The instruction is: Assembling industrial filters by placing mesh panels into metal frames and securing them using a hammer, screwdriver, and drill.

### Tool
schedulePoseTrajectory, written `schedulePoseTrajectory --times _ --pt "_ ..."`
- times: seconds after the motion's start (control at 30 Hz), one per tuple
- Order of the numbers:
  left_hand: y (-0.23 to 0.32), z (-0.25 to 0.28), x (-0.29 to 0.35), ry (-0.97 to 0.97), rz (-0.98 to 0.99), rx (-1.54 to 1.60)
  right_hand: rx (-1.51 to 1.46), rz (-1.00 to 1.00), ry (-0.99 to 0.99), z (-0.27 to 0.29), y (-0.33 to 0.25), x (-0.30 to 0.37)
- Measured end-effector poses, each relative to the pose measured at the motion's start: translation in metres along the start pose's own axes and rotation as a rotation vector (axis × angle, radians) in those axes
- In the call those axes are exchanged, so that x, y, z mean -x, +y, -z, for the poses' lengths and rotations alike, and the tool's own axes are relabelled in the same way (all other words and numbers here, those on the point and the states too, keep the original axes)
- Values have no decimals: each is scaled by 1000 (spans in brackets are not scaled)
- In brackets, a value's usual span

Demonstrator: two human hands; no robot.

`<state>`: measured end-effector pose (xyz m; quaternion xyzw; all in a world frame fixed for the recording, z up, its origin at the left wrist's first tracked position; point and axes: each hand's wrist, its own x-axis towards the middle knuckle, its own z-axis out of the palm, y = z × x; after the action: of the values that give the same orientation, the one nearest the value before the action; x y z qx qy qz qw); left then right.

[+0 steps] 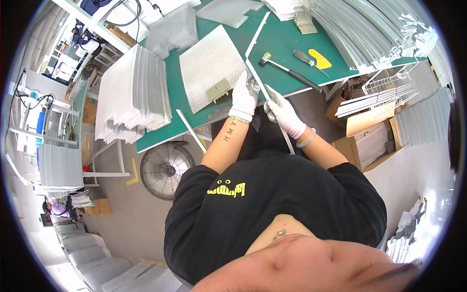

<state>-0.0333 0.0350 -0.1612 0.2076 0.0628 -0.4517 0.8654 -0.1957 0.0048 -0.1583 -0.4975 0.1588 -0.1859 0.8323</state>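
My right hand [283, 113], in a white glove, is closed around a long thin white strip [260, 83] that slants from the bench down toward my body. Just left of it, my gloved left hand [244, 95] grips the near right corner of a silvery mesh panel [209, 68]; its fingertips are partly hidden beside the strip. A beige plastic piece [218, 90] lies at the panel's near edge. Right of the strip, a hammer [292, 73] with a black grip rests on the green bench [282, 41], by a screwdriver [304, 57] and a yellow scraper [319, 59].
Stacked panels [134, 92] stand on the bench's left; long white strips [360, 29] are piled at its right. Another strip [258, 34] lies farther back near a beige plastic part [305, 22]. Below are a floor fan [168, 170] and an open cardboard box [372, 146].
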Motion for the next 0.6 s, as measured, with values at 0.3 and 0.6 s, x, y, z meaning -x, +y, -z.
schedulePoseTrajectory --times 0.3,0.6 --pt "-3 4 -12 -58 -47 -41 32 -23 32 -1 -9 2" --pt "-2 -1 -19 -56 -112 -115 78 -22 24 -4 -1 12"
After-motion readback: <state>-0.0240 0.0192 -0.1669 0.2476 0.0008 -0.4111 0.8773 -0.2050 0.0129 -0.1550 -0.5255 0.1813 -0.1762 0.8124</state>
